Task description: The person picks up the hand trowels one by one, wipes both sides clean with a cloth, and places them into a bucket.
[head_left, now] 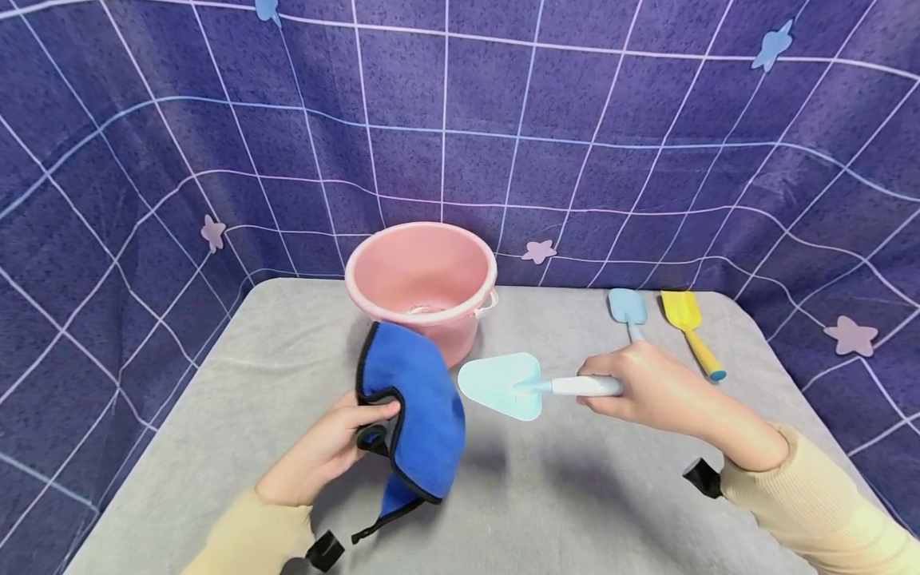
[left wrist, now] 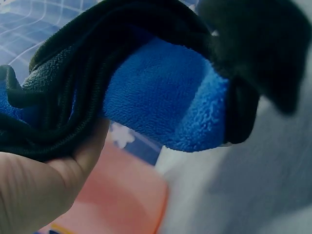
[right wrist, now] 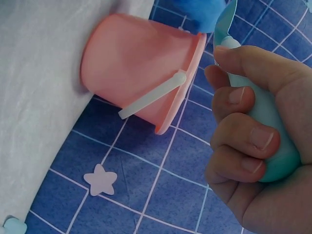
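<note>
While the left hand (head_left: 323, 451) grips a blue cloth (head_left: 420, 403) edged in black, fingers and thumb pinching its folded hem, the cloth hangs lifted above the grey table (head_left: 237, 399), just in front of the pink bucket (head_left: 424, 279). The bucket stands upright near the table's back edge, its white handle (right wrist: 153, 95) lying down against the side. To the right of the cloth, the right hand (head_left: 647, 387) curls around the white handle of a pale blue trowel (head_left: 503, 385), blade pointing towards the cloth. Behind that hand lie 2 more toys: a small blue spade (head_left: 628, 307) and a yellow spade (head_left: 686, 323).
</note>
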